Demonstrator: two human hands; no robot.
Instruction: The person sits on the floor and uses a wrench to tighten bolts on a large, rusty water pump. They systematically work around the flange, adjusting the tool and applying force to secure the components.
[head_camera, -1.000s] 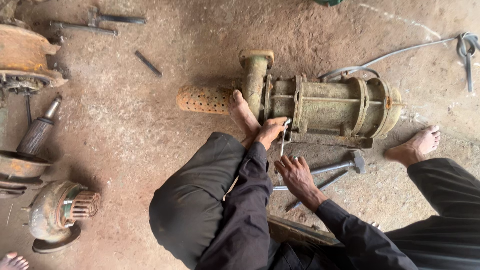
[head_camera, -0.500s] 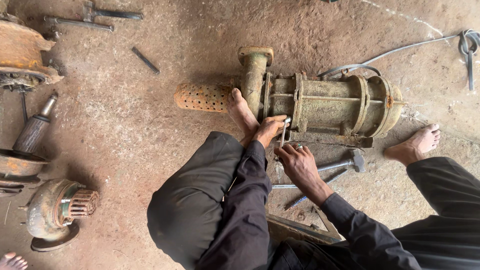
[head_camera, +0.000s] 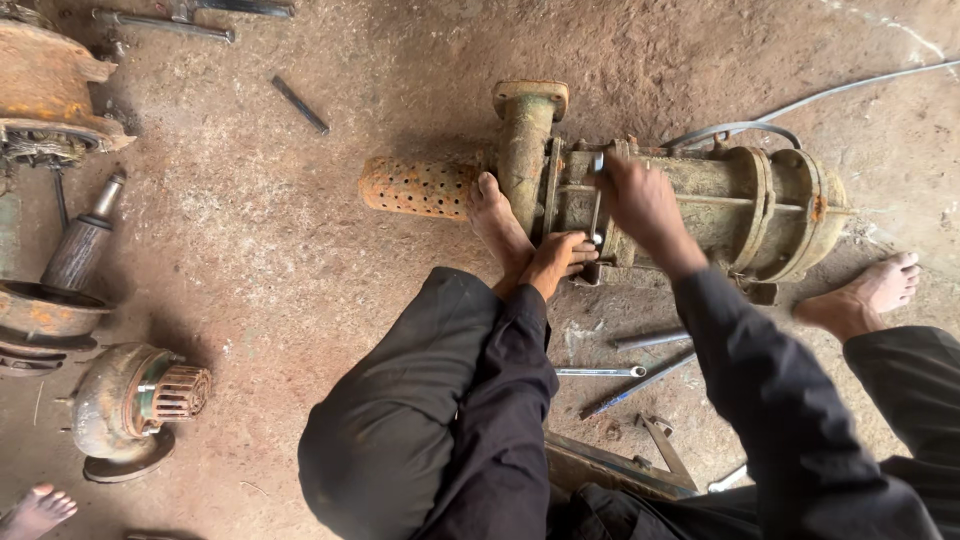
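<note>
Rusty green submersible pump (head_camera: 700, 205) lying on its side on the dirt floor (head_camera: 300, 250), far of the knees. Left hand (head_camera: 560, 258) closed on a spanner (head_camera: 597, 205) at the near flange; right hand (head_camera: 640, 200) gripping its top end. Bare left foot (head_camera: 497, 225) pressed against the housing beside the perforated strainer (head_camera: 415, 187)

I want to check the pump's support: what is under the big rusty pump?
The pump lies on its side on the dirt floor. The left hand grips its lower edge, the right hand its top. The underside is hidden.
</note>
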